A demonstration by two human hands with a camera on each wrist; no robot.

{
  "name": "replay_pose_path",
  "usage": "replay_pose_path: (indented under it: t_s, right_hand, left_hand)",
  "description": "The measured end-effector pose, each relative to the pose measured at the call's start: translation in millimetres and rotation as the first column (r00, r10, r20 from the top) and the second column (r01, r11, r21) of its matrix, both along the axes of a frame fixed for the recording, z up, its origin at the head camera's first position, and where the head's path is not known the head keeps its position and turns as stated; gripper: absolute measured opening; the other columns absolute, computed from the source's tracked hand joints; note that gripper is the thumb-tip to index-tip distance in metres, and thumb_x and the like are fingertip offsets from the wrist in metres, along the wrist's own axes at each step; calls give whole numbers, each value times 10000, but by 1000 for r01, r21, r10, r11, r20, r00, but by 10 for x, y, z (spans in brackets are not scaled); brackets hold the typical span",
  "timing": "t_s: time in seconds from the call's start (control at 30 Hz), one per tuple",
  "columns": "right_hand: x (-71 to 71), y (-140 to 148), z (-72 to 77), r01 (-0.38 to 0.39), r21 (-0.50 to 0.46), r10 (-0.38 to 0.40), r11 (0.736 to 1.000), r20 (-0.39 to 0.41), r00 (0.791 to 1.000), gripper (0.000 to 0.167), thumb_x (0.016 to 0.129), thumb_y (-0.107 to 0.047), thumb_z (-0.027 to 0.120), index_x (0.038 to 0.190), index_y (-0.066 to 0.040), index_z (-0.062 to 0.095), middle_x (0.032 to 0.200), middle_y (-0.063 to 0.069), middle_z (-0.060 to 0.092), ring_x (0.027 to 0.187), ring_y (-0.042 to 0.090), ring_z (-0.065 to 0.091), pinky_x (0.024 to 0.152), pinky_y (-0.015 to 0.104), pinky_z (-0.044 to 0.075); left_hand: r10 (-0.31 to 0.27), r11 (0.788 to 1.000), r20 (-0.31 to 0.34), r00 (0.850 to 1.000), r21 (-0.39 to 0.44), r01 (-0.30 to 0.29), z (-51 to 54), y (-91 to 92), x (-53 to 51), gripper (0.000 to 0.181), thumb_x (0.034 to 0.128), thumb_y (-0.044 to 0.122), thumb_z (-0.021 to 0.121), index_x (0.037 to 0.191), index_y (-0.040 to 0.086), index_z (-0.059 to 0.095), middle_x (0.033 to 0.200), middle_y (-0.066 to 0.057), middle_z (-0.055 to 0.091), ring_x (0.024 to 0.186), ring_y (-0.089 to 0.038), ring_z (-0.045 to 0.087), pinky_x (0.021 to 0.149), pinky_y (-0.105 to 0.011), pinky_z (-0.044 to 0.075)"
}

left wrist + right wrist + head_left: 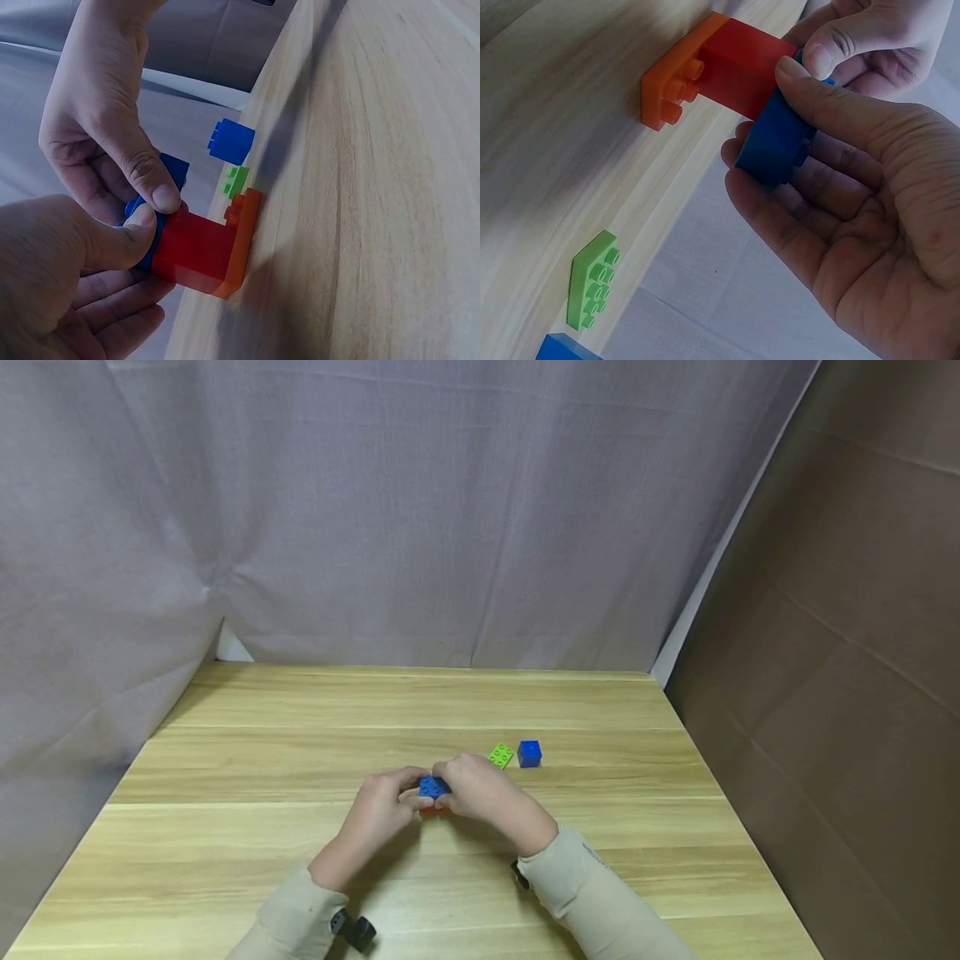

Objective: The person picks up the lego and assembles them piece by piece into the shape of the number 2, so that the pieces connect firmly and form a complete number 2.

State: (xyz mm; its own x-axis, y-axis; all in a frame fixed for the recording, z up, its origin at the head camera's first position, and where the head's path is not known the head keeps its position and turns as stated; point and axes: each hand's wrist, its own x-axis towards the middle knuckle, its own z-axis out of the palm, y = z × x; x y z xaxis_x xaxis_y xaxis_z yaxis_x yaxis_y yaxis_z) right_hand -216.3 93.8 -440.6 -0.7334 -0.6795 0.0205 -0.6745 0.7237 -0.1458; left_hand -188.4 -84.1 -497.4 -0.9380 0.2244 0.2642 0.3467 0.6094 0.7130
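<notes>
An orange brick [246, 240] lies flat on the wooden table, its studs up. A red brick [196, 244] stands on one end of it. Topping the red one is a longer blue brick [771, 142], which overhangs to one side. My right hand [480, 789] grips this blue brick, thumb on one side and fingers on the other. From the opposite end my left hand [378, 808] pinches the same brick, its thumb close to the right thumb. Fingers cover part of the blue brick in every view.
Beyond my right hand a thin green studded brick [500, 755] lies on the table [300, 760]. To its right sits a blue cube-shaped brick [529, 754]. Grey cloth [420, 527] hangs behind the table, and a brown cloth wall [840, 693] stands on the right.
</notes>
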Motion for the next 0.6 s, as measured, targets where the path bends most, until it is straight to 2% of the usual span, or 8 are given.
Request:
replay_pose_path:
  t_s: [0.23, 0.6]
  right_hand:
    - [8, -1, -8, 1, -7, -1, 1000, 3, 1000, 190, 871, -245, 814, 913, -100, 698, 750, -52, 640, 616, 62, 487, 563, 207, 425]
    - [8, 8, -2, 8, 1, -8, 1000, 4, 1000, 191, 883, -255, 802, 914, -104, 689, 722, -68, 592, 606, 71, 466, 551, 211, 411]
  left_hand:
    - [12, 1000, 7, 1000, -11, -12, -8, -3, 6, 338, 841, 139, 825, 1162, 93, 731, 1102, -81, 749, 1050, -249, 702, 901, -423, 577]
    - [9, 1000, 6, 1000, -8, -9, -12, 1, 6, 326, 849, 139, 820, 1161, 116, 732, 1105, -67, 749, 1049, -233, 700, 871, -409, 587]
